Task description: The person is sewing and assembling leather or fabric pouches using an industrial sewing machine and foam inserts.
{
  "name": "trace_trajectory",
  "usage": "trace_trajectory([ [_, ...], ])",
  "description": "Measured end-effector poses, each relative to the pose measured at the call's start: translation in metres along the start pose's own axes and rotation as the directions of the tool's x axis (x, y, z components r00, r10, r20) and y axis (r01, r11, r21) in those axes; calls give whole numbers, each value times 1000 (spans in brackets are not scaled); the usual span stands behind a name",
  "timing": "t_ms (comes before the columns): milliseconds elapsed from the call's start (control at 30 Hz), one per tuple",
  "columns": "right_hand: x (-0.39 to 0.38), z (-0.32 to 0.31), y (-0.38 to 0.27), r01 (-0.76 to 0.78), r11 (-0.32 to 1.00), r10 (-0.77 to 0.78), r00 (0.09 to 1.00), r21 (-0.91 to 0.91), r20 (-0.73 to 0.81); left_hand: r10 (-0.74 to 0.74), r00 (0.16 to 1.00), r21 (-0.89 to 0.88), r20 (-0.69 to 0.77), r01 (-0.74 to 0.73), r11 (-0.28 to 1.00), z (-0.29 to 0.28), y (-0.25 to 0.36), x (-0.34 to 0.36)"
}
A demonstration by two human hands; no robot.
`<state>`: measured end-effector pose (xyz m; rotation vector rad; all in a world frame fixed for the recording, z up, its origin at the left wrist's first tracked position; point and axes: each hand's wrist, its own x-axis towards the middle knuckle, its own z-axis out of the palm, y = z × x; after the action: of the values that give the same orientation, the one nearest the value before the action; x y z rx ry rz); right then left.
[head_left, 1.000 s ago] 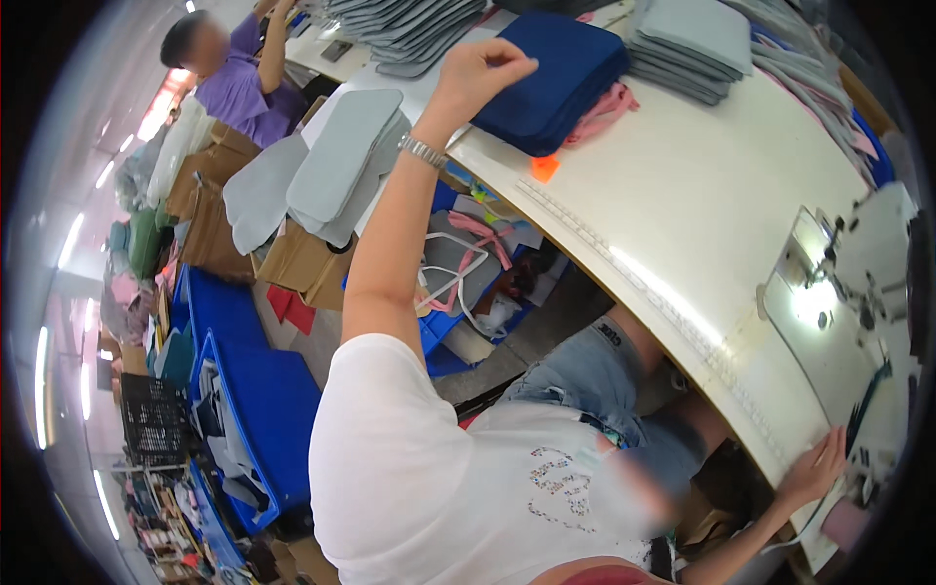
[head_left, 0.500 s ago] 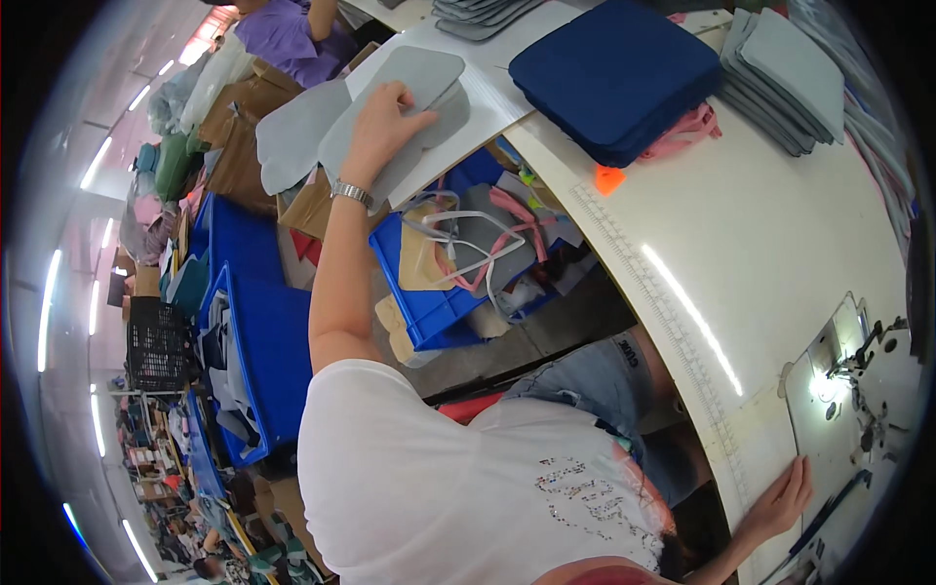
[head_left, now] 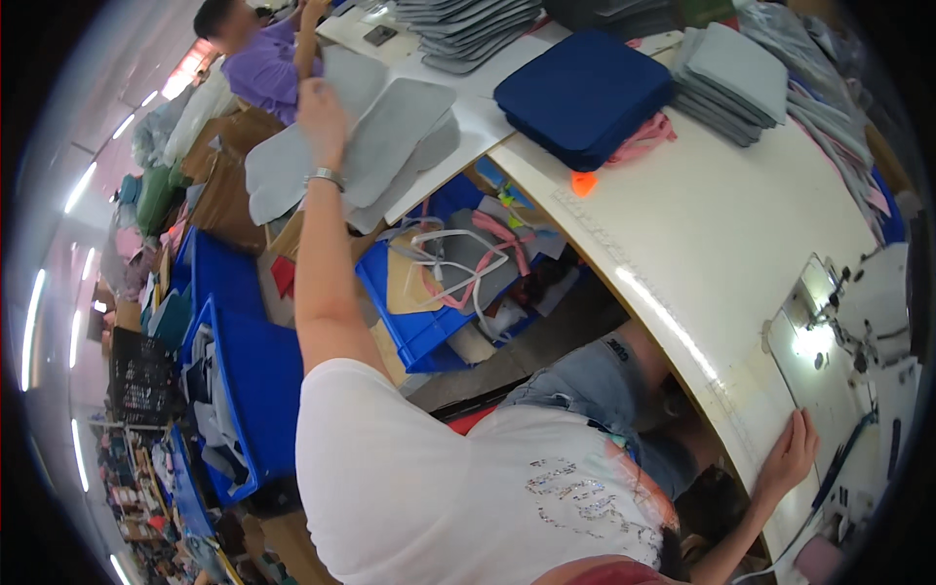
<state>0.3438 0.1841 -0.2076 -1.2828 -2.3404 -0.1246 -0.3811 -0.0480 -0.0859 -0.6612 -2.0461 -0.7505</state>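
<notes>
Left grip [head_left: 325, 122]: arm raised and outstretched, fingers closed on 1 grey panel [head_left: 355, 78], which extends beyond and to the right of the grip. Stacked grey pieces [head_left: 402, 117] lie just right of that grip. Right grip [head_left: 788, 453]: unclosed, fingers extended, resting on the bench [head_left: 746, 210], nearest the sewing machine [head_left: 795, 356]. Indistinct: left fingers, blurred; right thumb, hidden; machine, cut off by the view's dark rim.

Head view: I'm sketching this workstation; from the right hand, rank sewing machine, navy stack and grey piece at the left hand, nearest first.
1. Sewing machine: picture's right.
2. Navy stack: top centre.
3. Grey piece: upper left, at the left hand.
</notes>
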Motion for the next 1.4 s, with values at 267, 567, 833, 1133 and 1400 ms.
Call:
trace_trajectory([
  [267,3,-1,-9,-13,1000,13,999,6,-32,631,776,-67,15,-629,775,41,205,27],
  [567,1,-7,-8,-58,996,59,998,74,-12,579,443,-516,684,-266,814,117,294,-51],
  [833,1,-7,-9,-110,989,107,994,97,29,554,381,-598,740,-2,801,126,278,-49],
  [1133,5,-5,-8,-150,979,144,988,140,52,446,317,-537,837,323,779,135,271,-36],
  [1400,-2,-9,-9,-115,978,109,993,176,44,426,558,-549,712,66,833,138,270,-60],
])
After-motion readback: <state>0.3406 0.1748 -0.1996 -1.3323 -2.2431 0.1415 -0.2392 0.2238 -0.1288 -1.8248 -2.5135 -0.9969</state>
